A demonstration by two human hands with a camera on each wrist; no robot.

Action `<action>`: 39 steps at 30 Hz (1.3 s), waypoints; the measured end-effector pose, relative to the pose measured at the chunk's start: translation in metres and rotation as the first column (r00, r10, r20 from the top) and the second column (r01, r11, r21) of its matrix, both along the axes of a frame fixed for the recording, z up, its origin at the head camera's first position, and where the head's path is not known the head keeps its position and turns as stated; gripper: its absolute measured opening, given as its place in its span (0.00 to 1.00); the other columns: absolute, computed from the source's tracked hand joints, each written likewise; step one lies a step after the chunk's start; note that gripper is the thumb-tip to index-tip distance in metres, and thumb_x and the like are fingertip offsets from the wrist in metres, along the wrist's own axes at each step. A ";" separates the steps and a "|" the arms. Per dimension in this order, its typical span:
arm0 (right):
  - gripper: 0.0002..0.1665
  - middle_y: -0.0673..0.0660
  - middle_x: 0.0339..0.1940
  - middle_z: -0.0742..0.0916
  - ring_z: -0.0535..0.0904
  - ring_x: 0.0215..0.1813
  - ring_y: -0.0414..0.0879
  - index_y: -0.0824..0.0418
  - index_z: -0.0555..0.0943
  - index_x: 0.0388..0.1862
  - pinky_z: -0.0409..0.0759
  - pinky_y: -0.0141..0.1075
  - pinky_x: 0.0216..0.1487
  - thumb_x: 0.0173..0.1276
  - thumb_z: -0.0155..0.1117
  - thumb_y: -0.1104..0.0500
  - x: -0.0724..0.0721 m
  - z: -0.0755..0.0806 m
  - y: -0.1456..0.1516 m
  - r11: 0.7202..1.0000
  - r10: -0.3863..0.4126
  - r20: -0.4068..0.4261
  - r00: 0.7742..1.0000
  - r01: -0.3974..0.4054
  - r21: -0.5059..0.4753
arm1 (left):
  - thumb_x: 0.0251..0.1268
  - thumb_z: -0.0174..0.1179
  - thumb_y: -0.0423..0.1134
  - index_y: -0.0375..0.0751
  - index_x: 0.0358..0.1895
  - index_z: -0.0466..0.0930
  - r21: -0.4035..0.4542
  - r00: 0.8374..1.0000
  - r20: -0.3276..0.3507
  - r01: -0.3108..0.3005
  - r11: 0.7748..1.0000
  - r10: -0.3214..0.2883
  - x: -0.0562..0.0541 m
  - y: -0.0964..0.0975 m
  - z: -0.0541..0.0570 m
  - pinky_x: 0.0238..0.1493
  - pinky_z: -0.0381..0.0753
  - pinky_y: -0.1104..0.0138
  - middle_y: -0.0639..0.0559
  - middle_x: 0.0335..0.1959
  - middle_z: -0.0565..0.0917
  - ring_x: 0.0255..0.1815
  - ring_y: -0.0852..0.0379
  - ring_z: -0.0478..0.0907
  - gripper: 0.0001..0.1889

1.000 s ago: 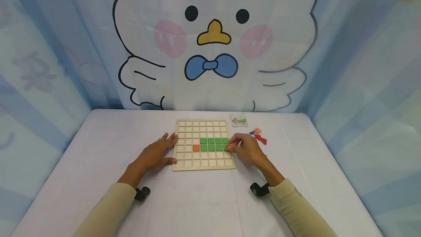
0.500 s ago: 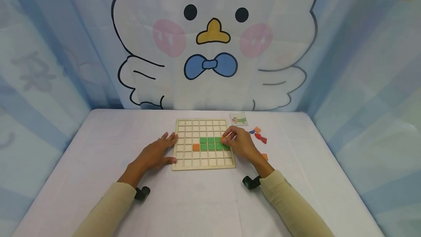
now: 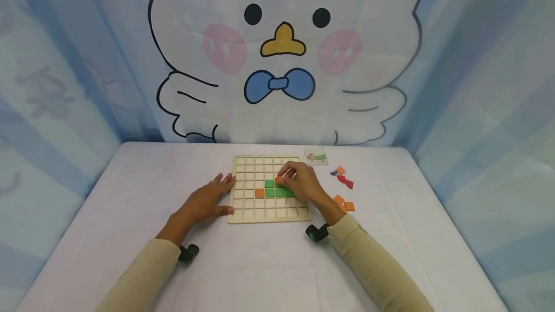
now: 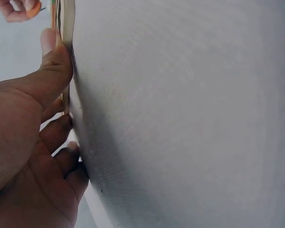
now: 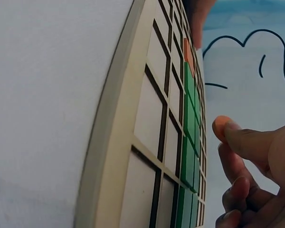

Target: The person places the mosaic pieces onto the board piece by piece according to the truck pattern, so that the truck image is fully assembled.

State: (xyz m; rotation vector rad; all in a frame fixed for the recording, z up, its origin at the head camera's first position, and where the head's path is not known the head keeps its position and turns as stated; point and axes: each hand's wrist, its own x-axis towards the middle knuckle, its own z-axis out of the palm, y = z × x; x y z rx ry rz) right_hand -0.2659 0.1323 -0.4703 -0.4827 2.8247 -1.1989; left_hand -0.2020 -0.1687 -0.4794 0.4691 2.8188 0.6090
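A pale wooden grid board (image 3: pixel 269 221) lies on the table with two rows of green square tiles (image 3: pixel 270 192) in its cells. One orange square tile (image 3: pixel 259 193) sits at the left end of the lower green row. My left hand (image 3: pixel 207 201) rests against the board's left edge, thumb and fingers spread. Thumb and fingertips of my right hand (image 3: pixel 303 184) pinch an orange tile with a rounded edge (image 5: pixel 222 126). In the right wrist view this tile is held above the board, apart from the green tiles. The right hand hides some tiles in the head view.
A small picture card (image 3: pixel 316 156) lies behind the board's right corner. To the right are a blue piece (image 3: pixel 333 173), an orange piece (image 3: pixel 341 170) and red pieces (image 3: pixel 345 181). Several orange pieces (image 3: pixel 349 206) lie nearer, beside the right forearm. A printed curtain (image 3: pixel 277 124) stands behind the table.
My right hand has moved left, from the board's right edge to above the green rows, carrying the orange tile. Orange pieces beside its forearm have come into view. The left hand stays put.
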 end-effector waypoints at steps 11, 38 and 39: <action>0.02 0.51 0.37 0.90 0.80 0.41 0.47 0.53 0.91 0.42 0.75 0.38 0.43 0.72 0.75 0.58 -0.003 0.005 0.000 0.999 -0.043 0.018 0.999 0.043 0.020 | 0.67 0.71 0.54 0.44 0.87 0.53 -0.005 1.000 0.011 -0.008 1.000 0.008 0.000 0.001 -0.001 0.82 0.59 0.36 0.44 0.88 0.53 0.89 0.35 0.47 0.51; 0.08 0.58 0.51 0.92 0.79 0.55 0.52 0.56 0.93 0.45 0.75 0.41 0.52 0.74 0.71 0.64 -0.017 -0.002 0.066 0.953 -0.303 0.137 0.943 0.295 0.073 | 0.67 0.71 0.54 0.42 0.86 0.54 0.002 1.000 -0.006 0.003 1.000 -0.003 -0.001 -0.001 -0.001 0.82 0.60 0.35 0.42 0.88 0.54 0.89 0.34 0.48 0.51; 0.09 0.58 0.51 0.92 0.79 0.54 0.53 0.56 0.93 0.46 0.76 0.41 0.52 0.73 0.71 0.64 -0.018 -0.002 0.068 0.950 -0.311 0.125 0.942 0.303 0.080 | 0.67 0.71 0.54 0.42 0.86 0.54 0.003 1.000 -0.007 0.005 1.000 -0.005 -0.001 -0.001 -0.001 0.82 0.60 0.35 0.42 0.88 0.54 0.89 0.34 0.48 0.51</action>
